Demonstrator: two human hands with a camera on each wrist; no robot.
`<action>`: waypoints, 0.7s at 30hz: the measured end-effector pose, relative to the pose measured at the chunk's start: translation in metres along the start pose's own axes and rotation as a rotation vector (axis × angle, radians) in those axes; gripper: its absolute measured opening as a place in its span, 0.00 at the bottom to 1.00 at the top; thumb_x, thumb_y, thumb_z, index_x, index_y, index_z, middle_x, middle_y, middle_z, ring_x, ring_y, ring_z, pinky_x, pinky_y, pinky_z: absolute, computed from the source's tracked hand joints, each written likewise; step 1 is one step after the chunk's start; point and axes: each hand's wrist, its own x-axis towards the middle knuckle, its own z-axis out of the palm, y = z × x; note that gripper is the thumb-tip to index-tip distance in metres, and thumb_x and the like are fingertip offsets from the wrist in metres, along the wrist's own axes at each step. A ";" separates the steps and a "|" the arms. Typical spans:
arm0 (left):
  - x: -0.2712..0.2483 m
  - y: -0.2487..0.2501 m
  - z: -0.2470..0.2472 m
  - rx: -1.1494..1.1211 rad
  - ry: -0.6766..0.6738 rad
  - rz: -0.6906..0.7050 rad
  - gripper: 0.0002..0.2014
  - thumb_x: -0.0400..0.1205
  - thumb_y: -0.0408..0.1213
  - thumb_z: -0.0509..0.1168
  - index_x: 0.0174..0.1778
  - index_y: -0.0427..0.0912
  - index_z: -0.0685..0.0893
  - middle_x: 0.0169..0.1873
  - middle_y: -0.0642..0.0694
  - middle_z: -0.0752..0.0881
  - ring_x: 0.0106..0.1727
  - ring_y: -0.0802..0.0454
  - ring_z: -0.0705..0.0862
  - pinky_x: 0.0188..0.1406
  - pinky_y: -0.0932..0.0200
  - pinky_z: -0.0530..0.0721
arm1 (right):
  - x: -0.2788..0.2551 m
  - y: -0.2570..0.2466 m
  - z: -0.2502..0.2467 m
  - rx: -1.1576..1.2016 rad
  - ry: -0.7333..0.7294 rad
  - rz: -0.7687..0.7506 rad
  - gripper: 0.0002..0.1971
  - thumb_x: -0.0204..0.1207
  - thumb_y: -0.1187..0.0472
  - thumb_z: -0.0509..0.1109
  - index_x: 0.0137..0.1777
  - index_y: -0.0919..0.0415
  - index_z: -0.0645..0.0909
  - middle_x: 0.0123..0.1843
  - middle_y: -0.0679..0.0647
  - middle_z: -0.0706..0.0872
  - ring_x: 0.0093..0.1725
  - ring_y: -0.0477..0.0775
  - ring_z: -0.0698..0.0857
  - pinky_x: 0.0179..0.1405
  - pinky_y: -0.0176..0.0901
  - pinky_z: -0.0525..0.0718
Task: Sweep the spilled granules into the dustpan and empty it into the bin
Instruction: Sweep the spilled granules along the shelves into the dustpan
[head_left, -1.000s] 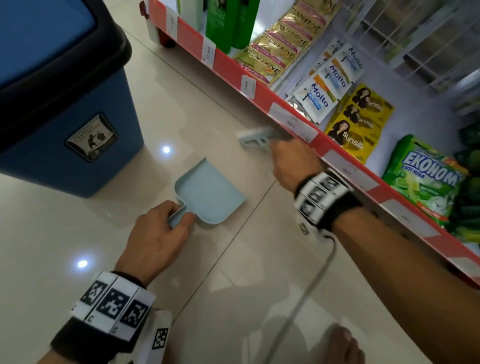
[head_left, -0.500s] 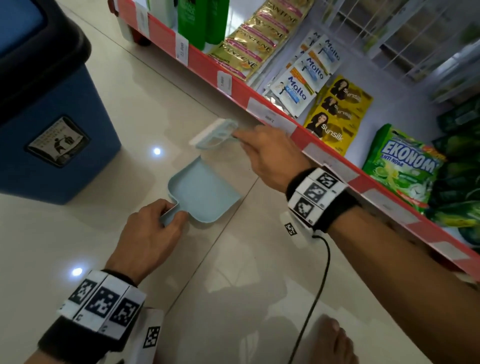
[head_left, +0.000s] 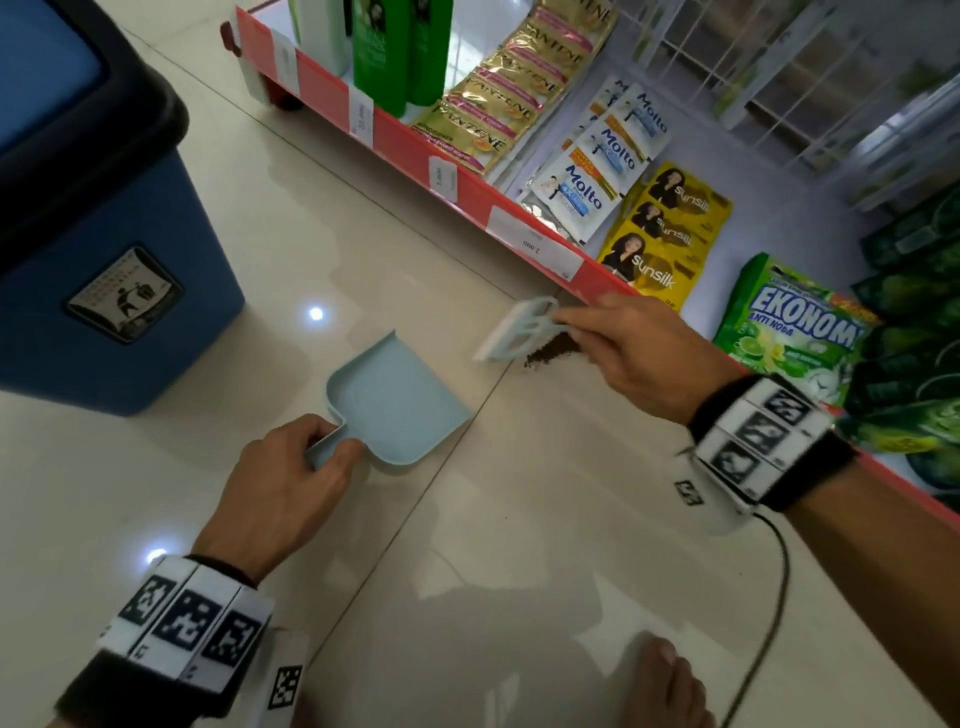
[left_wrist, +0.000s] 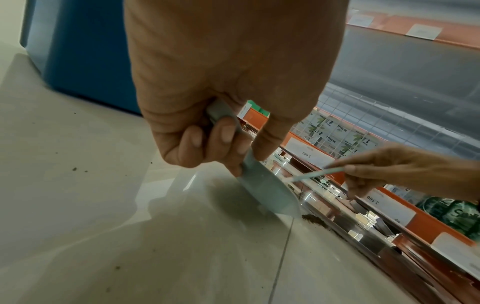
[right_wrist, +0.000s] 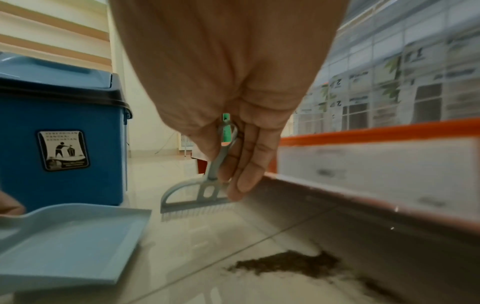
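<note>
The left hand (head_left: 280, 483) gripped the dustpan (head_left: 397, 402) handle, mouth toward the granules (head_left: 551, 353) at the shelf's (head_left: 519, 228) foot, while the right hand (head_left: 644, 358) pinched the brush (head_left: 519, 330) above them, apparently ready to sweep.

1. Dustpan (head_left: 397, 402): pale blue, plain.
2. Brush (head_left: 522, 328): pale blue frame, whitish bristles.
3. Granules (head_left: 550, 352): dark brown.
4. Bin (head_left: 111, 249): blue body, black rim, black-and-white pictogram label.
5. Shelf edge (head_left: 400, 137): red-orange, white price tags.
6. Floor tiles (head_left: 519, 519): glossy cream.
7. Wristbands (head_left: 189, 621): black, with black-and-white square markers.
</note>
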 end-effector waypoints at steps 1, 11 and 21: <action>0.000 0.001 0.001 0.001 -0.003 0.005 0.17 0.84 0.49 0.65 0.37 0.38 0.81 0.29 0.40 0.83 0.30 0.47 0.79 0.30 0.55 0.75 | 0.009 -0.007 0.005 0.025 0.019 -0.019 0.17 0.87 0.59 0.59 0.73 0.53 0.79 0.43 0.54 0.81 0.42 0.53 0.78 0.39 0.43 0.72; 0.001 -0.002 0.006 -0.004 -0.008 0.007 0.18 0.83 0.51 0.65 0.35 0.39 0.80 0.28 0.44 0.82 0.30 0.49 0.79 0.29 0.57 0.76 | -0.016 0.016 0.016 -0.029 -0.133 0.091 0.17 0.87 0.60 0.59 0.71 0.54 0.82 0.51 0.59 0.86 0.46 0.52 0.79 0.45 0.41 0.70; 0.023 0.023 0.028 -0.009 -0.071 0.054 0.20 0.82 0.51 0.64 0.37 0.35 0.81 0.29 0.40 0.84 0.29 0.47 0.78 0.31 0.55 0.76 | -0.035 0.012 0.003 -0.021 0.121 0.125 0.12 0.84 0.59 0.63 0.62 0.57 0.85 0.38 0.59 0.86 0.37 0.61 0.82 0.36 0.48 0.75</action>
